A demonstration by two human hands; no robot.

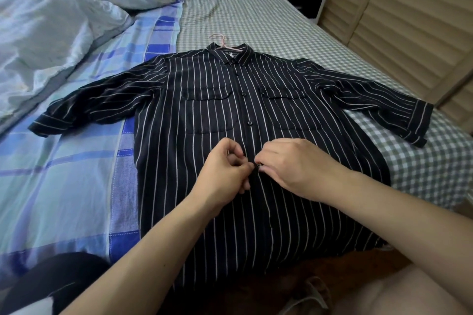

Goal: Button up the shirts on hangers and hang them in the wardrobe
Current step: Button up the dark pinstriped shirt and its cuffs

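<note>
left hand (225,170) and right hand (294,166), fingers curled, both pinch the striped shirt (204,115) placket mid-front.

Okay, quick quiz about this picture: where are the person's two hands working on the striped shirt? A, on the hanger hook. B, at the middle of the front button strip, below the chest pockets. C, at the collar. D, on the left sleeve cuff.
B: the left hand and right hand pinch the shirt at its front strip, below the pockets.
</note>
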